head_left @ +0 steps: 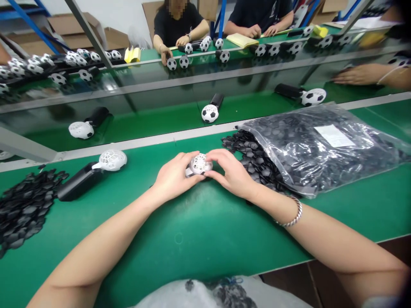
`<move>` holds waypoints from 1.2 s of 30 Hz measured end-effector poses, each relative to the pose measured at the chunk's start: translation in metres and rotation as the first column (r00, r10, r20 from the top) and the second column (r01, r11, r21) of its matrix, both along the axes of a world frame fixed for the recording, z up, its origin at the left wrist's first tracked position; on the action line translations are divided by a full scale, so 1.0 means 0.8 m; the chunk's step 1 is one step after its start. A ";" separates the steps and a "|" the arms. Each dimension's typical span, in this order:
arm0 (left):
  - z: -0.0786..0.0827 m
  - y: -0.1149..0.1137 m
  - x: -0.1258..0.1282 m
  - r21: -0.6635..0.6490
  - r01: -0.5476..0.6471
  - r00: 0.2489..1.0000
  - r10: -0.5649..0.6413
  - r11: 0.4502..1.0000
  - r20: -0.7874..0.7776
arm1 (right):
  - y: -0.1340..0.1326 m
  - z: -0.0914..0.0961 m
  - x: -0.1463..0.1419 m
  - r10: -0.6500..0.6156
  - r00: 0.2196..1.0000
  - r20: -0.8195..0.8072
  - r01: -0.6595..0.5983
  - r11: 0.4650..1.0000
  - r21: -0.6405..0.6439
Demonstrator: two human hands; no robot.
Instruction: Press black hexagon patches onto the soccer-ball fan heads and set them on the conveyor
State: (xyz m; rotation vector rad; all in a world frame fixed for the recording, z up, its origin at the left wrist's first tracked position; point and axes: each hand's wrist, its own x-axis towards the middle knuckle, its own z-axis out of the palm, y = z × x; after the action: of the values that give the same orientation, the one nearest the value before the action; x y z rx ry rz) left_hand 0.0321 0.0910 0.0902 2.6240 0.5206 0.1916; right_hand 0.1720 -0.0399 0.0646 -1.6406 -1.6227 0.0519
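A white ball-shaped fan head (199, 164) with an open lattice sits between both my hands on the green table (192, 231). My left hand (175, 175) curls around its left side, fingers closed on it. From the right, my right hand (231, 171) pinches it with the fingertips. Its black handle is mostly hidden under my hands. A second fan with a white lattice head (112, 159) and black handle (77, 185) lies to the left, untouched.
Black hexagon pieces lie in a pile (24, 207) at left and spill from a clear bag (321, 147) at right. Finished football-patterned fans (209, 113) ride the conveyor behind. Other people sit across at the far bench; another person's hand (359, 75) rests at right.
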 end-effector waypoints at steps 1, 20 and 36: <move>0.000 0.000 0.000 0.004 0.006 1.000 -0.006 1.000 0.004 | 0.000 -0.002 0.001 0.007 0.999 -0.036 -0.007 1.000 -0.015; 0.005 0.005 -0.001 0.061 0.082 0.996 -0.079 0.995 -0.047 | -0.016 0.028 0.049 -0.142 0.981 -0.135 0.076 0.909 -0.410; -0.002 0.022 -0.003 0.147 0.266 0.963 -0.270 0.953 0.006 | -0.023 0.036 0.045 -0.027 0.987 0.156 0.122 0.760 -0.639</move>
State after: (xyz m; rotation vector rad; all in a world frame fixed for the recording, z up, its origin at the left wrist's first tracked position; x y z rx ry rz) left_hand 0.0300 0.1085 0.0888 2.7951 0.1407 0.1828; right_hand 0.2083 -0.0581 0.0936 -2.2740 -1.7507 0.5282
